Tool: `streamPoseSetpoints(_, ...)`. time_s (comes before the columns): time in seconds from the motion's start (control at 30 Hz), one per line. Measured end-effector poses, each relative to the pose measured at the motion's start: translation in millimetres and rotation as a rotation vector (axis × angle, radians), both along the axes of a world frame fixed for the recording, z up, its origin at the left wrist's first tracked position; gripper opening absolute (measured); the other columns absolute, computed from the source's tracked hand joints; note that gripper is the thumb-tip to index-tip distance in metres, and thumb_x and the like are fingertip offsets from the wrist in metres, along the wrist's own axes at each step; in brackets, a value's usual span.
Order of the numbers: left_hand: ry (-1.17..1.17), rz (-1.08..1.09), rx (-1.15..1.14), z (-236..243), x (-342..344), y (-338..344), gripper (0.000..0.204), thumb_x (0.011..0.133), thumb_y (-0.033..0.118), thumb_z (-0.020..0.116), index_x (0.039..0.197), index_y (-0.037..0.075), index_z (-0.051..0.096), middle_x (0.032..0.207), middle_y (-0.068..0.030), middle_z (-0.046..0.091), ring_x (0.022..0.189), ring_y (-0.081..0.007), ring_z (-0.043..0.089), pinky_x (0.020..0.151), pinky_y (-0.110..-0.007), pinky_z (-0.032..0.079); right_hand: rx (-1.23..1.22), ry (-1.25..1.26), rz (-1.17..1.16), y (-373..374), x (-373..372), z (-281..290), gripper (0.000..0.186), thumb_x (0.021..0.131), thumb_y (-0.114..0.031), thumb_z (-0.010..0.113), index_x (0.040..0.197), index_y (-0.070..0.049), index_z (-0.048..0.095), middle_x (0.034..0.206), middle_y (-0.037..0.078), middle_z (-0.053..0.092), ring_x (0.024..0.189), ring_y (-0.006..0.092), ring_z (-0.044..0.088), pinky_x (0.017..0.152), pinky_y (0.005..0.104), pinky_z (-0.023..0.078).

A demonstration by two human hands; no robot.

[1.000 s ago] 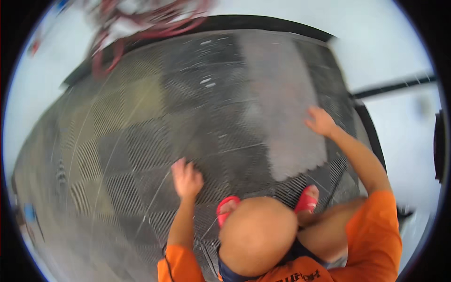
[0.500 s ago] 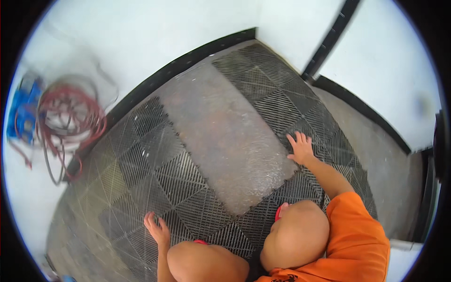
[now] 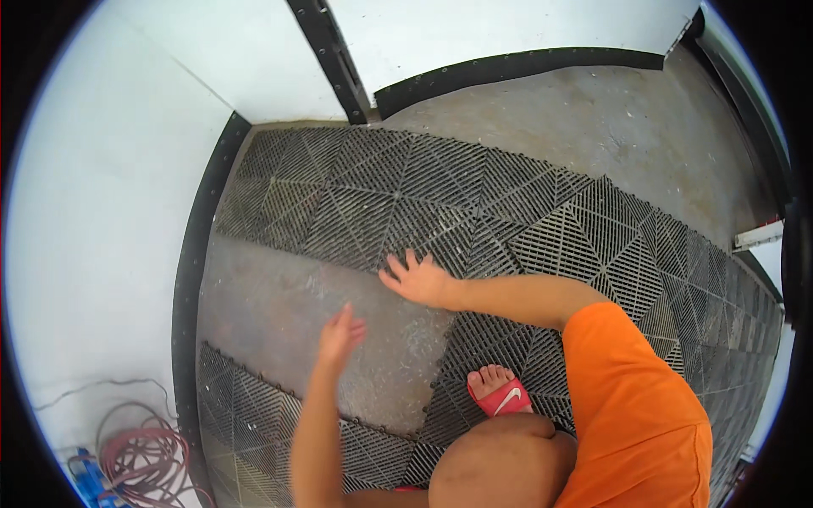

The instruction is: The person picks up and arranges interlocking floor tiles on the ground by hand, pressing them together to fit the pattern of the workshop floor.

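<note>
My right hand (image 3: 417,279) rests with fingers spread on the edge of the dark ribbed plastic floor tiles (image 3: 356,207), beside a strip of bare grey floor (image 3: 292,296). Above that strip hangs my left hand (image 3: 341,336), slightly smeared by motion. Its thumb stands up and its fingers are loosely bent, with no object visible in them. More tiles (image 3: 373,453) line the near side of the gap, and their small edge loops show along it.
White walls with a black base strip (image 3: 190,279) bound the floor on the left and far side. A dark metal post (image 3: 334,63) stands at the back. Coiled red hose (image 3: 144,461) lies at lower left beside a blue object (image 3: 89,474). My foot wears a red slide sandal (image 3: 506,398).
The view has swung to the right, so the hose now sits lower left. My left hand has moved from the near tiles to over the bare strip. My right hand stays at the tile edge.
</note>
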State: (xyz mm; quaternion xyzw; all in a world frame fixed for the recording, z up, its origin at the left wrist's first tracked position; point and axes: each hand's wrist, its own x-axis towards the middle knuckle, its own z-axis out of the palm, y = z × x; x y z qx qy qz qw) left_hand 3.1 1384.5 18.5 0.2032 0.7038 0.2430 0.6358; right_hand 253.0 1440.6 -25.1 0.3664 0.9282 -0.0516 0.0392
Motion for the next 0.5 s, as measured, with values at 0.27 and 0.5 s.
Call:
streamPoseSetpoints(0.27,-0.494,0.532,-0.012,-61.9,121.9,73.6,0.064,0.096,0.051,0.059,0.133,0.001,0.046,0.129,-0.0159,0.053,0.122,-0.0341,0.052,0.109,-0.047,0.040,0.216,0.187,-0.137,-1.3,14.8,-18.5,0.052,0.089,-0.029,0.061,0.134,-0.004,0.052,0.133,0.024,0.053,0.112,0.0433,0.057,0.081,0.0616,0.053)
streamPoseSetpoints(0.5,-0.205,0.656,-0.087,-56.3,145.6,92.1,0.075,0.091,0.063,0.061,0.129,0.000,0.048,0.124,-0.0184,0.053,0.112,-0.0350,0.053,0.099,-0.052,0.047,-0.128,-0.025,-0.436,-4.3,51.0,7.2,0.080,0.088,-0.016,0.064,0.157,-0.011,0.024,0.158,0.034,0.017,0.131,0.0643,0.035,0.086,0.0725,0.048)
